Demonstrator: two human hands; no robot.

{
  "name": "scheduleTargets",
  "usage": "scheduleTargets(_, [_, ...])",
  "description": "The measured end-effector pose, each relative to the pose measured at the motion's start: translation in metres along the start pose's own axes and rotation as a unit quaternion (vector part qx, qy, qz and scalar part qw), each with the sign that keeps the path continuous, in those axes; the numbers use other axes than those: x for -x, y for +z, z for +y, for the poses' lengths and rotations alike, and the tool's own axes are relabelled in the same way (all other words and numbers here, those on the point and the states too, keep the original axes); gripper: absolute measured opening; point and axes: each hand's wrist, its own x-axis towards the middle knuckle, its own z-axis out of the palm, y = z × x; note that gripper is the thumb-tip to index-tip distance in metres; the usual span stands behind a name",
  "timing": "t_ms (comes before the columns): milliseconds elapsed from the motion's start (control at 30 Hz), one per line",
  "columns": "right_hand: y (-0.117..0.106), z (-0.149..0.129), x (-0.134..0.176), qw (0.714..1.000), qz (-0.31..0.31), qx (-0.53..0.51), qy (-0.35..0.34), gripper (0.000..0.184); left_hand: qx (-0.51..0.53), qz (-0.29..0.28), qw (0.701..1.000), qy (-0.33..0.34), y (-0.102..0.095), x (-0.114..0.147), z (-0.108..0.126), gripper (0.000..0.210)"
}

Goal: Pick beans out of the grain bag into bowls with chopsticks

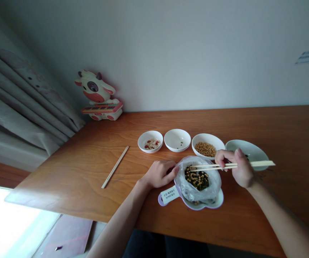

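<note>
My right hand [237,166] pinches a pair of pale wooden chopsticks [262,163]. Their tips reach into an open clear plastic bag [213,181], over mixed yellow, green and dark beans [197,179]. The bag sits in a white dish with a purple rim [220,200], whose labelled handle [169,194] points left. At the bag's left edge, my left hand [161,173] has its fingers curled against the plastic; the fingertips are partly hidden. Whether a bean is between the chopstick tips is too small to tell.
Behind the bag stand white bowls: one with pale and red pieces [143,146], one with a few green beans [174,138], one with yellow beans [212,139], and one with dark bits [251,148]. Another chopstick pair [115,167] lies left. A cow toy keyboard [102,107] stands by the wall.
</note>
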Motion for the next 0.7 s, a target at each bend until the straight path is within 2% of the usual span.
scheduleTargets(300, [-0.0024,0.0076,0.0019,1.000,0.004,0.019,0.002,0.072,-0.008,0.005,1.000,-0.001,0.0010,0.0003,-0.0008,0.046])
scheduleTargets(700, [-0.0019,0.0032,0.0011,0.999,0.017,0.030,-0.017,0.071,-0.010,0.003,1.000,-0.004,0.0018,0.0019,-0.0032,0.042])
